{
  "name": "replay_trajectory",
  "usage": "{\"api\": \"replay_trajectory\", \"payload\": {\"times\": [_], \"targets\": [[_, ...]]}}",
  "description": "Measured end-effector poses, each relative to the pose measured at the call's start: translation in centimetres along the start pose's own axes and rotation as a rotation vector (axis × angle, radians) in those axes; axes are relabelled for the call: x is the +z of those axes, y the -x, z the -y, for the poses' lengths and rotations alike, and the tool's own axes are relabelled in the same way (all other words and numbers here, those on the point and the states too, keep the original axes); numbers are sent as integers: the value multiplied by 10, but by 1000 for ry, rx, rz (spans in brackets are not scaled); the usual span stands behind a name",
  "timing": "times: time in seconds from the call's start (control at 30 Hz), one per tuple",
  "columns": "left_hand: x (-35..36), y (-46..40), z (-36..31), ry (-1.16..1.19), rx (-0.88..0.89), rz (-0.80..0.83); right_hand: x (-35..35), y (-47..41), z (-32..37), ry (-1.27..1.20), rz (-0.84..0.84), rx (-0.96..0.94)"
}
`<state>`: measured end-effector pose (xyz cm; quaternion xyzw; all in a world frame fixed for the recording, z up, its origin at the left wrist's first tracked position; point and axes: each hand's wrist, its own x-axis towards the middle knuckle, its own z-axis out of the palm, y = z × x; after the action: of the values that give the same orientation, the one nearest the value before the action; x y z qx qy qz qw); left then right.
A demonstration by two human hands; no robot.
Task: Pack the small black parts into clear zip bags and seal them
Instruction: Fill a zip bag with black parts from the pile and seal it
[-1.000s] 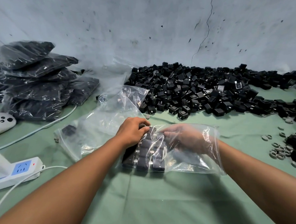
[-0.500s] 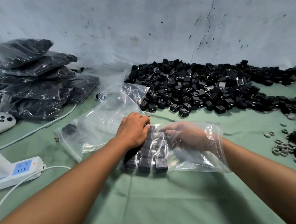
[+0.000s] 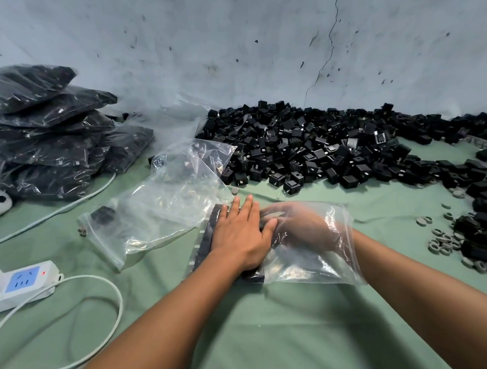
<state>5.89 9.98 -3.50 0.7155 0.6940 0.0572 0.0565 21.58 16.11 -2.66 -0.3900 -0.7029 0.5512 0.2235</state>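
Pressing flat, the left hand [image 3: 240, 235] lay palm down with fingers spread on top of a clear bag [image 3: 311, 262] on the green cloth [image 3: 284, 329]. Beneath the palm, a block of black parts [image 3: 209, 239] sat in rows inside the bag at its left end. The right hand [image 3: 305, 228] was inside the bag, entering from its right opening, fingers loosely extended toward the block; seen through blurred plastic, whether it gripped any part could not be told.

A second, empty-looking bag [image 3: 164, 208] lay crumpled just left of the first, one black part [image 3: 102, 215] showing near its lower left corner. A large loose pile of parts [image 3: 310, 151] ran along the wall [image 3: 245, 42] behind the hands and extended to the right edge. Grey rings [image 3: 444, 242] were scattered at the right, near the pile. Filled bags [image 3: 48, 132] were stacked at far left. A white power strip [image 3: 16, 284] with its cable [image 3: 86, 317] lay at lower left.
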Motion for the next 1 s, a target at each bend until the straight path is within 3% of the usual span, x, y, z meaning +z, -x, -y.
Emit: {"api": "replay_trajectory", "payload": {"times": [0.13, 0.23, 0.4, 0.5, 0.6, 0.7, 0.8, 0.83, 0.9, 1.0], "targets": [[0, 0, -1, -2, 4, -1, -19, 16, -14, -93, 29, 36], [0, 0, 0, 10, 6, -16, -46, 42, -21, -259, 171, 40], [-1, 2, 0, -3, 6, -6, -68, 59, -26, -125, 269, 47], [-2, 2, -1, -9, 5, -4, -82, 63, -21, -37, 283, 149], [-3, 2, -2, -16, 2, 0, -113, 70, -15, 33, 168, 351], [-2, 3, -1, -13, 4, 2, -137, 65, -9, 334, -59, 489], [-1, 2, -1, -8, 5, -3, -142, 37, -5, 506, -594, 374], [-1, 2, -1, -5, 6, -6, -136, 25, 0, 542, -690, 283], [-1, 1, -1, 1, 8, -11, -116, 3, 14, 599, -613, 96], [0, 2, 0, 16, 7, -19, -90, -28, 30, 891, -266, -68]]}}
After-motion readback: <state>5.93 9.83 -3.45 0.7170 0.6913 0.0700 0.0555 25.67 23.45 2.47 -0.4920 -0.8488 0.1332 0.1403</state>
